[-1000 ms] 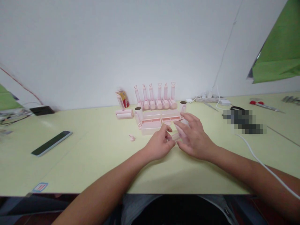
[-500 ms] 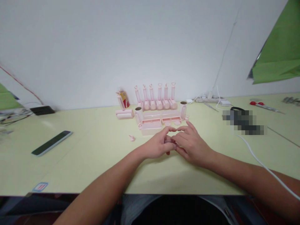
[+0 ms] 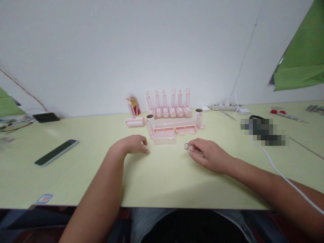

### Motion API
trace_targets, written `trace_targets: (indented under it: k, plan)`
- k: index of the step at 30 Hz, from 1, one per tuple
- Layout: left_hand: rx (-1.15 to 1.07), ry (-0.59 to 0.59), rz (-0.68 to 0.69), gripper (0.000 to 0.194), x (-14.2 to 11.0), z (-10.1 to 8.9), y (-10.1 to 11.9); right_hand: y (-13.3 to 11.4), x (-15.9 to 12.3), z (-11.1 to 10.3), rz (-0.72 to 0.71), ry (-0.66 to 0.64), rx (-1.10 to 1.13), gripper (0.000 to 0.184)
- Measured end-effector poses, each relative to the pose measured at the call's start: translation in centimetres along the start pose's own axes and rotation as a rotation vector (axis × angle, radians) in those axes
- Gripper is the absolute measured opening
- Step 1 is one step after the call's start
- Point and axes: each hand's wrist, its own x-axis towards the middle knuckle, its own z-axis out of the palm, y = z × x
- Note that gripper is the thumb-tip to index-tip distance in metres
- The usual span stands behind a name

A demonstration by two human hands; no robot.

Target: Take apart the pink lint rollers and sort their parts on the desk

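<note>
1. Head view: in the closed grip of the right hand (image 3: pixel 211 155), low over the pale-yellow tabletop (image 3: pixel 164 189), one clear, round plastic tube (image 3: pixel 191 148), grasped along its side, likely to leave the rimmed end free.
2. Leftward, the left hand (image 3: pixel 135 144), with bent fingers; partly hidden, so cannot tell whether pinching anything.
3. Just beyond, perhaps for easy reach: two pink-and-translucent plastic boxes (image 3: pixel 164 137), two flat pink discs (image 3: pixel 192 132), two dark-topped pale cylinders (image 3: pixel 150 120).
4. Farther back, seemingly sorted by kind: six upright slim pink tubes with loops (image 3: pixel 173 99), six pink roller-like bodies (image 3: pixel 172 113) in a row.
</note>
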Motion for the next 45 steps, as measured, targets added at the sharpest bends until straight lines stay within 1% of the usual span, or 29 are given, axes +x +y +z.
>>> trace_targets:
  k: [2,3,5,7,9,11,13,15,18,22,25,29,33,37,45]
  plan:
    - [-0.004,-0.015,0.040,0.031,-0.1,0.1,0.8,-0.2,0.0,-0.3,0.034,-0.086,-0.013,0.019]
    - [-0.039,-0.033,0.089,0.025,-0.3,0.2,1.4,-0.3,0.0,-0.4,0.045,-0.119,-0.021,0.019]
    - [-0.209,-0.078,0.240,0.027,-0.7,0.5,3.2,-0.5,0.0,-0.6,0.053,-0.169,-0.038,0.020]
    - [-0.463,-0.114,0.417,0.032,-1.2,1.0,5.6,-0.6,0.0,-0.7,0.050,-0.211,-0.051,0.022]
    - [-0.679,-0.126,0.546,0.034,-1.5,1.8,8.1,-0.6,0.1,-0.8,0.049,-0.244,-0.057,0.022]
    - [-0.786,-0.130,0.609,0.034,-1.6,2.7,10.2,-0.6,0.1,-0.8,0.056,-0.257,-0.056,0.022]
    - [-0.842,-0.144,0.627,0.033,-1.5,3.3,11.3,-0.6,0.1,-0.7,0.063,-0.259,-0.047,0.023]
    - [-0.877,-0.155,0.631,0.032,-1.3,3.6,11.5,-0.5,0.1,-0.6,0.064,-0.258,-0.035,0.024]
    - [-0.893,-0.169,0.639,0.033,-1.2,3.7,11.2,-0.4,0.1,-0.5,0.065,-0.243,-0.029,0.025]
    - [-0.785,-0.197,0.623,0.039,-1.5,3.8,11.1,-0.4,0.1,-0.4,0.083,-0.234,-0.040,0.026]
    - [-0.708,-0.164,0.601,0.042,-1.7,3.8,11.3,-0.4,0.1,-0.5,0.075,-0.256,-0.044,0.026]
    - [-0.648,-0.137,0.587,0.039,-1.7,3.8,11.4,-0.5,0.0,-0.6,0.066,-0.277,-0.037,0.029]
    - [-0.592,-0.104,0.629,0.036,-1.6,3.9,11.4,-0.7,-0.1,-0.9,0.064,-0.306,-0.038,0.028]
    - [-0.563,-0.085,0.662,0.034,-1.6,4.2,11.6,-0.7,-0.2,-0.9,0.057,-0.318,-0.040,0.025]
    - [-0.549,-0.027,0.643,0.034,-1.9,4.5,12.2,-0.8,-0.2,-1.0,0.084,-0.301,-0.027,0.022]
